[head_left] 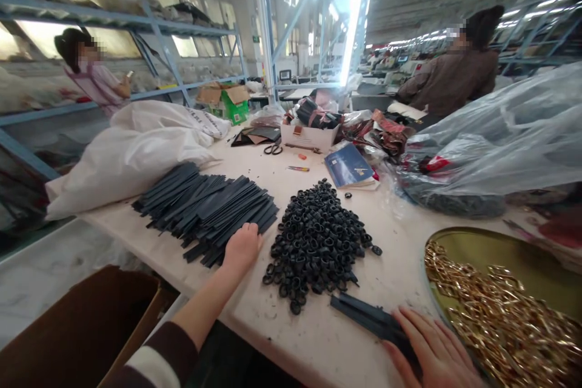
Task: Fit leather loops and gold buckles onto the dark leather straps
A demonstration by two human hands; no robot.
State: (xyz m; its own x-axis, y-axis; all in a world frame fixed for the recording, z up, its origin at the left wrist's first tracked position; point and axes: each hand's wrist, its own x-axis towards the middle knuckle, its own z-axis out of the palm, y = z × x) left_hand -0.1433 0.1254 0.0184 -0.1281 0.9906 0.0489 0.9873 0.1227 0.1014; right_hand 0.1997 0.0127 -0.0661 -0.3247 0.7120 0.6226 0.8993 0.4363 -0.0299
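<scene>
My left hand rests at the right end of a wide pile of dark flat strips, its fingers curled down onto them; what they hold, if anything, is hidden. Right of that hand lies a heap of small black loops. Near the table's front edge, my right hand lies spread over a small bundle of dark strips, with the thumb on the near side and the fingers on the far side. The bundle's left end points at the heap.
A tray of gold metal pieces stands at the right. Behind are a blue booklet, scissors, a white box and plastic bags. A white sack lies at the left. Two people are farther back.
</scene>
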